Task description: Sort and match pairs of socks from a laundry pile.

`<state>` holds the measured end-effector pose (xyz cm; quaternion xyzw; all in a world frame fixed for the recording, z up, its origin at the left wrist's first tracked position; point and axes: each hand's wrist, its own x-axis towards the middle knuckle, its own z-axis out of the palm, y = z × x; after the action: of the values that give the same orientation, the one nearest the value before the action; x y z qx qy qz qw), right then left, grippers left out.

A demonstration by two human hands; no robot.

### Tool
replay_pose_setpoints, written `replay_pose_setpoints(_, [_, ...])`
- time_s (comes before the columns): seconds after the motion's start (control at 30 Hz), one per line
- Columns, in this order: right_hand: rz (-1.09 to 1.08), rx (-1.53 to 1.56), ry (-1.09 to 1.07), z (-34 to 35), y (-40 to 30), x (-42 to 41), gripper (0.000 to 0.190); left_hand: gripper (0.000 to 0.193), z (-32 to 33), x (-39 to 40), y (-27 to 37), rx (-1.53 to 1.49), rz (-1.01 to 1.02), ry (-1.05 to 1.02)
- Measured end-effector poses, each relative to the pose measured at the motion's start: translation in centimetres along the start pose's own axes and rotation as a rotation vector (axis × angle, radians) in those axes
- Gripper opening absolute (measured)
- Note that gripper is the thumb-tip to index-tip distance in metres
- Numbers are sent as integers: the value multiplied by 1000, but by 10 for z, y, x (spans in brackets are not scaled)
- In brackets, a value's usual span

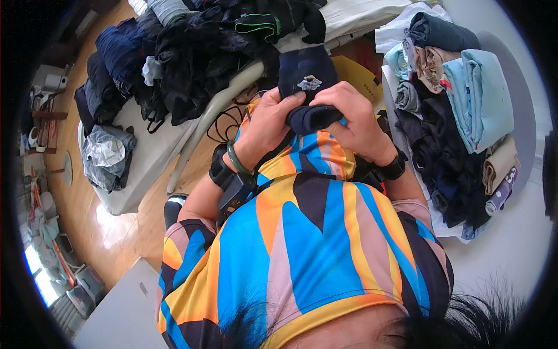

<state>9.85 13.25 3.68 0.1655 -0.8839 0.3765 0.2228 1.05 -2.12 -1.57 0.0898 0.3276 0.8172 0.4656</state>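
Note:
A dark navy knitted garment [308,65], probably a sock or sleeve-like piece, hangs between both hands over the lap, with a pale grey and tan motif on it. My left hand [269,122] pinches its left edge, thumb on top near the motif. My right hand [358,120] grips the rolled or folded dark end [314,118] on the other side. The fingertips of both hands are partly hidden by the cloth. A green bangle [236,158] is on the left wrist, and both wrists wear black straps.
A large heap of dark clothes [192,56] lies ahead on the left. Folded clothes, with a light blue folded cloth [479,100], lie on the right. A pale curved tube [218,113], black cables [224,126] and a yellow object [359,78] are near the hands.

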Motion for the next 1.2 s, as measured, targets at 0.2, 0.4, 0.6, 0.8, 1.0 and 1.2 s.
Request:
replay_pose_setpoints(0.2, [205, 66, 16, -1, -5, 0, 27, 24, 2, -8, -5, -39, 95, -98])
replay_pose_setpoints(0.4, [535, 310, 122, 3, -10, 0, 27, 40, -3, -12, -4, 319, 249, -186])
replay_pose_setpoints(0.6, [461, 390, 161, 13, 0, -4, 25, 49, 7, -11, 12, 747, 405, -133])
replay_pose_setpoints(0.8, [461, 410, 299, 6, -3, -3, 22, 35, -1, -14, 19, 1110, 503, 30])
replay_pose_setpoints(1.0, [685, 872, 58, 7, 13, -12, 30, 39, -3, -8, 27, 1445, 911, -13])
replay_pose_setpoints(1.2, [698, 1335, 87, 22, 0, -6, 47, 37, -1, -6, 36, 1727, 1095, -99])
